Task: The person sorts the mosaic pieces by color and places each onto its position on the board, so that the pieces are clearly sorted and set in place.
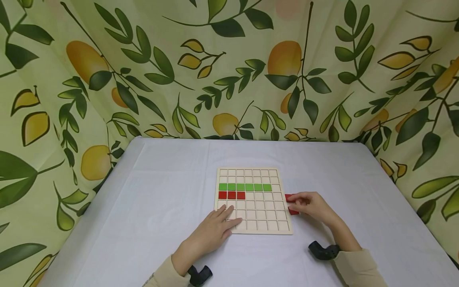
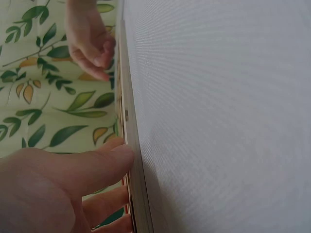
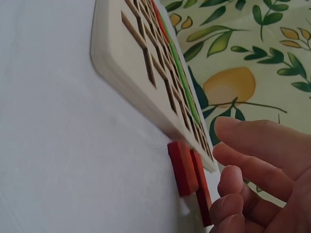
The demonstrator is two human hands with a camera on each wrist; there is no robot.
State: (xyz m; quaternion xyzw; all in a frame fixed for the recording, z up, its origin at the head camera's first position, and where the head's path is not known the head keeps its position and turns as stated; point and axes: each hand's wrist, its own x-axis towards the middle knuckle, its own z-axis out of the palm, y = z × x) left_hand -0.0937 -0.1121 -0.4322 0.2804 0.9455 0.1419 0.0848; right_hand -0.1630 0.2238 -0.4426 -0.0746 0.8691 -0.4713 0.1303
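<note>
A pale wooden grid board [image 1: 265,227] lies on the white table. One row holds several green tiles [image 1: 249,187]; the row nearer the person has 3 red tiles [image 1: 232,195] at its left end. My left hand [image 1: 211,229] rests on the board's near left corner with its fingers spread, and the thumb [image 2: 114,162] lies along the edge in the left wrist view. Beside the board's right edge lie loose red tiles [image 3: 183,170]. Right over them is my right hand [image 1: 312,205], thumb and forefinger apart, with nothing between them in the right wrist view.
White cloth [image 1: 161,179] covers the table. A curtain [image 1: 229,79] printed with leaves and fruit hangs behind the table and along both sides. Black wrist-worn devices [image 1: 324,251] sit below both hands, close to the beige sleeves [image 1: 360,267].
</note>
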